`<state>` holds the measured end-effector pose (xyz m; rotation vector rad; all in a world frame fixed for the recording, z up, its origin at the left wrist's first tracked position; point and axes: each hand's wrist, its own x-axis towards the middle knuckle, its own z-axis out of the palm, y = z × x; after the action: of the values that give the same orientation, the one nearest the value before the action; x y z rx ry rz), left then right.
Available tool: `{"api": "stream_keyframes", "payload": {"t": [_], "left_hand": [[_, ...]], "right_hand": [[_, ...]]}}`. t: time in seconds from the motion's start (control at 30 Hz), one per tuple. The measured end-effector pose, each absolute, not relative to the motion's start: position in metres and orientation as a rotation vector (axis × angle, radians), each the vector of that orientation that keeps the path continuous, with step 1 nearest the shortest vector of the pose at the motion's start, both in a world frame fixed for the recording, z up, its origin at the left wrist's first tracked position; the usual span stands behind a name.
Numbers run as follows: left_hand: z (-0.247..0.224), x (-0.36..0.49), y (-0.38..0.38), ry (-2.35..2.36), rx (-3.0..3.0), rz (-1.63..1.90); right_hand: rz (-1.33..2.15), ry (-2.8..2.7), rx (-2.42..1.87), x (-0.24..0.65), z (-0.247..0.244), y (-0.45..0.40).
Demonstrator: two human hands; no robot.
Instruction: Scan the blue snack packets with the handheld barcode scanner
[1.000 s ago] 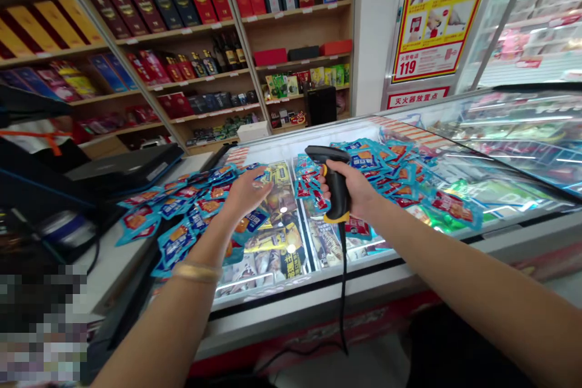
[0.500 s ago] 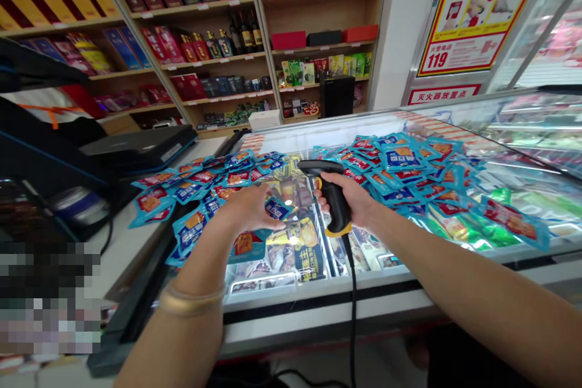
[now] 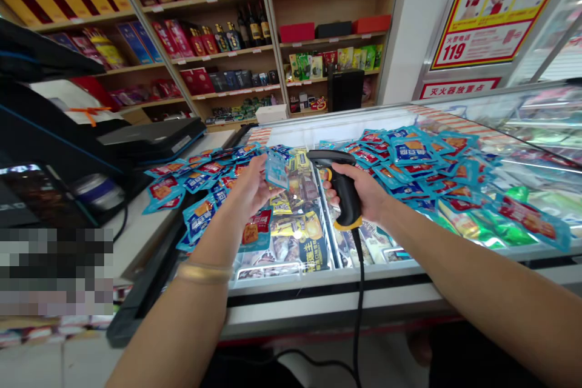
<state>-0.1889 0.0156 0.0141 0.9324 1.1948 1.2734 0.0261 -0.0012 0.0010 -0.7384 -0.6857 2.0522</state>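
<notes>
Head view: the left hand [image 3: 254, 188] is pinching a blue packet [image 3: 276, 171] between thumb and fingers, above the glass-topped freezer [image 3: 318, 309]. The right hand [image 3: 369, 195], fingers curled, is clasping a scanner [image 3: 346, 199] just right of it. More packets are lying in a left pile [image 3: 200, 216] and a right pile [image 3: 411, 153]; far shelves [image 3: 334, 3] are holding boxes [image 3: 297, 32].

Open gap between held packet [image 3: 276, 171] and scanner [image 3: 348, 197]; packet heap [image 3: 411, 157] right, dangling cord [image 3: 361, 291] below obstruct.
</notes>
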Motion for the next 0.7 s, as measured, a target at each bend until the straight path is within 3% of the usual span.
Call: {"api": "stream_keyframes", "payload": {"t": [0.13, 0.7], "left_hand": [[0.010, -0.186, 0.017, 0.952, 0.710, 1.287], [-0.002, -0.179, 0.026, 1.026, 0.419, 1.444]], "right_hand": [[2.057, -0.721, -0.753, 0.025, 0.002, -0.004], [2.126, -0.894, -0.908, 0.020, -0.002, -0.009]]}}
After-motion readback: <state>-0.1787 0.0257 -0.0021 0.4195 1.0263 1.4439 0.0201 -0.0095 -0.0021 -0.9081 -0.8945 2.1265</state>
